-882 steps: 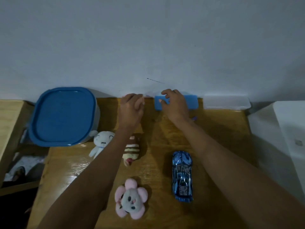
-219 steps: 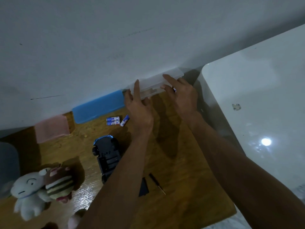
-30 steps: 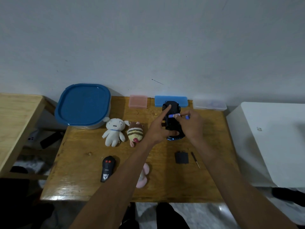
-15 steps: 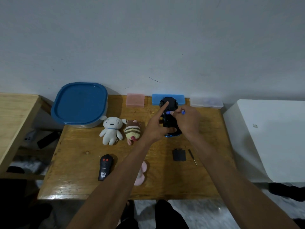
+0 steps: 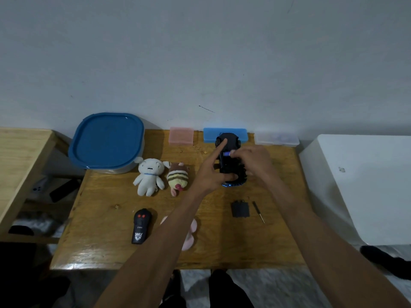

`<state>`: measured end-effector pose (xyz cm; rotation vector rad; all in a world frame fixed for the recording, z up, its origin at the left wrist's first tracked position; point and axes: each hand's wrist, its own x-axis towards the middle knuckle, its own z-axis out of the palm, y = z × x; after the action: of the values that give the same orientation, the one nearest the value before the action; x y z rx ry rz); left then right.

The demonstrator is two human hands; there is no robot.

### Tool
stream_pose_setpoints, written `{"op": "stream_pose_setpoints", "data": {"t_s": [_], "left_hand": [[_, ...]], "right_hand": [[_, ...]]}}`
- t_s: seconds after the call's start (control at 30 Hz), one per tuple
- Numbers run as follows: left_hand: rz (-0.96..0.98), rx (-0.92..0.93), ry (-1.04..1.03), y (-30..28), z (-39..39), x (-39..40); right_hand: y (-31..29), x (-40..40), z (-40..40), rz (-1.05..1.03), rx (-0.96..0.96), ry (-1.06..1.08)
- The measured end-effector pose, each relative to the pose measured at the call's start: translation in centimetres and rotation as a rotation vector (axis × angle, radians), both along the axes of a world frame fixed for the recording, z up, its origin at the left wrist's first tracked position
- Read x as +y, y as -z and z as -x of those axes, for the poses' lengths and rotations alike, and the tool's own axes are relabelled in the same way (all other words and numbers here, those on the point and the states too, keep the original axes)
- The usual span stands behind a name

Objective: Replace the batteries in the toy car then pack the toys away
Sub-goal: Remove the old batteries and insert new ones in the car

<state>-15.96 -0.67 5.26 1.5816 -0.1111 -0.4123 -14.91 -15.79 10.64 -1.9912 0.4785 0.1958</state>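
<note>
The toy car lies upside down near the back of the wooden table, its black underside up. My left hand holds the car's left side, index finger stretched along it. My right hand pinches a blue battery over the car's open compartment. The black battery cover and a small screwdriver lie in front of the car. A white plush, a striped plush and a pink plush, partly hidden by my left arm, are on the table.
A blue-lidded container stands at the back left. Pink, blue and clear small boxes line the wall. A black remote control lies near the front. A white appliance stands right of the table.
My right hand has lowered the battery closer to the car's compartment. The view has shifted slightly; the other things lie where they were.
</note>
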Motion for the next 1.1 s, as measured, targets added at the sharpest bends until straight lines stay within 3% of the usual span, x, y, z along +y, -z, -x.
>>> {"op": "stream_pose_setpoints", "data": {"t_s": [0.13,0.23,0.5,0.7,0.97,1.1], "left_hand": [[0.027,0.05,-0.024,0.1,0.0,0.1],[0.028,0.063,-0.01,0.6,0.2,0.2],[0.029,0.118,0.0,1.5,0.7,0.3],[0.082,0.15,-0.004,1.5,0.5,1.3],[0.087,0.157,0.061,1.5,0.8,1.4],[0.112,0.157,0.071,1.2,1.0,1.5]], "right_hand": [[-0.4,-1.6,-0.4,-0.338,0.089,0.289],[-0.3,-1.8,-0.7,-0.348,0.148,0.349],[0.1,0.2,-0.8,-0.206,0.09,0.21],[1.0,0.7,-1.3,0.119,0.097,-0.058],[2.3,2.5,-0.8,0.367,-0.283,-0.171],[3.0,3.1,-0.2,0.511,-0.312,-0.226]]}}
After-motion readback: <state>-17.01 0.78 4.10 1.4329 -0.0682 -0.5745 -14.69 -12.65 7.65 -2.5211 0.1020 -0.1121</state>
